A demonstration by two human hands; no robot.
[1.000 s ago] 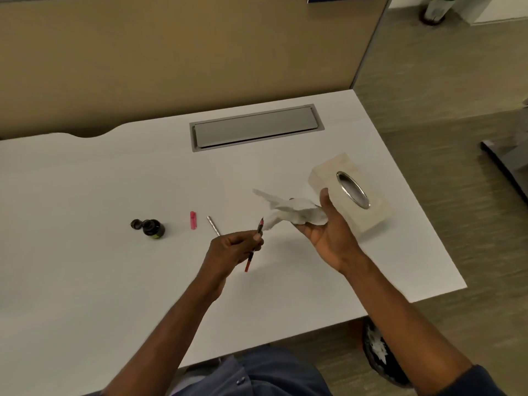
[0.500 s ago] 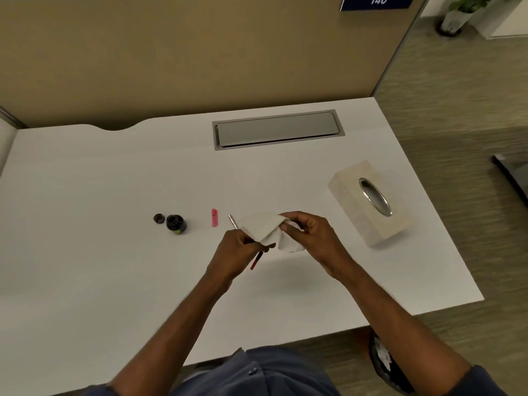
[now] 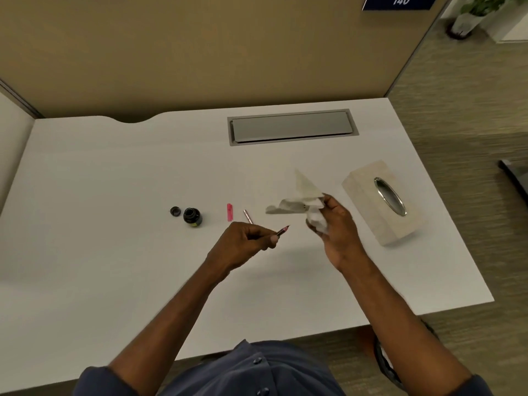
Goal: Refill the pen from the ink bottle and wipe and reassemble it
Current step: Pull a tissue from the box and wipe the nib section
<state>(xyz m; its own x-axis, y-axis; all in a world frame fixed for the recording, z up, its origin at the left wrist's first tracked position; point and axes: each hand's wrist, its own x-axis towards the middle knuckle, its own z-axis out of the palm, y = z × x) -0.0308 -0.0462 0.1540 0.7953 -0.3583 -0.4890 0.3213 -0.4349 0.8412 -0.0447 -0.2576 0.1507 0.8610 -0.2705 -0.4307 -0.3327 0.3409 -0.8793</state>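
On the white desk, from the left, lie a small black cap, touching or just beside the open ink bottle, then a pink pen piece and a thin metal pen part. The left hand is closed around the pen section, nib pointing up and right above the desk. The right hand grips a crumpled white tissue, near the tissue box.
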